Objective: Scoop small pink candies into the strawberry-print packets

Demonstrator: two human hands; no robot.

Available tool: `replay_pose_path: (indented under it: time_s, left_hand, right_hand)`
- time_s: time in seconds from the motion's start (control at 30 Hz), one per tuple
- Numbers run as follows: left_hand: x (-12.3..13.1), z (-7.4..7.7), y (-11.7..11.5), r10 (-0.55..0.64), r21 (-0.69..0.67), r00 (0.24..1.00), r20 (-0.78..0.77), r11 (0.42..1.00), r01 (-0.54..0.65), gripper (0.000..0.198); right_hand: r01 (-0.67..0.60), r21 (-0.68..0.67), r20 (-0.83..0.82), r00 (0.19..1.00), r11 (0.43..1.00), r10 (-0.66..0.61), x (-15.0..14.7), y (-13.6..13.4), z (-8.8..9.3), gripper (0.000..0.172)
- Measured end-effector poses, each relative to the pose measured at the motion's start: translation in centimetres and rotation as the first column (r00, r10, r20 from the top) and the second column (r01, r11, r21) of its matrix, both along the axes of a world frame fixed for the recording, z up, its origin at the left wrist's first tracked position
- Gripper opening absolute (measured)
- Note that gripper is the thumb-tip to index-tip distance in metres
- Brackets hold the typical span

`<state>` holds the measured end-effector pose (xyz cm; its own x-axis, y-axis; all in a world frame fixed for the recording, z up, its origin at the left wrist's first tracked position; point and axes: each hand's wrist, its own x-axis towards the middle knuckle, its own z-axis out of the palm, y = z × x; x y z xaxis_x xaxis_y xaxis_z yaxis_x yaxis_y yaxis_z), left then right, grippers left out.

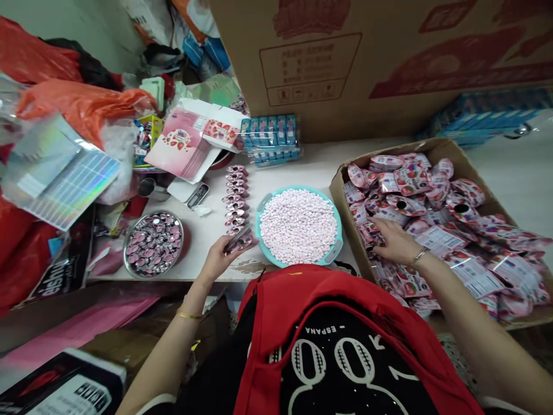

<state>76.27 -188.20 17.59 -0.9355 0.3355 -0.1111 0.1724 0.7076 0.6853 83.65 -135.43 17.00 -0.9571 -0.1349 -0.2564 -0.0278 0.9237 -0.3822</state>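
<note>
My left hand is closed on a small printed packet at the table's front edge, by the near end of a row of small packets standing on the table. To its right sits a turquoise basin full of pale pink candies. My right hand reaches into a cardboard box heaped with strawberry-printed packets. Its fingertips press on packets at the box's left side, and whether one is gripped is hidden.
A metal bowl of small pink and silver pieces stands left. Behind are pink printed cards, a blue-packed bundle and a large carton. Orange and red bags crowd the left.
</note>
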Motion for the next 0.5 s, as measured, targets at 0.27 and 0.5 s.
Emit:
replay_pose_path:
  time_s: [0.27,0.5]
  left_hand:
    - [1.5,-7.6,-4.7,0.052,-0.344,0.998,0.021,0.938,-0.042,0.023]
    - [2.8,-6.5,-3.0,0.182,-0.195,0.973,-0.143,0.958,-0.208,0.050]
  right_hand:
    - [-0.105,-0.058,-0.004,0.994,0.993,0.105,-0.1,-0.5,-2.1,0.076]
    - [0.031,-0.113,-0.033,0.999,0.993,-0.035,0.7,-0.4,-1.0,0.066]
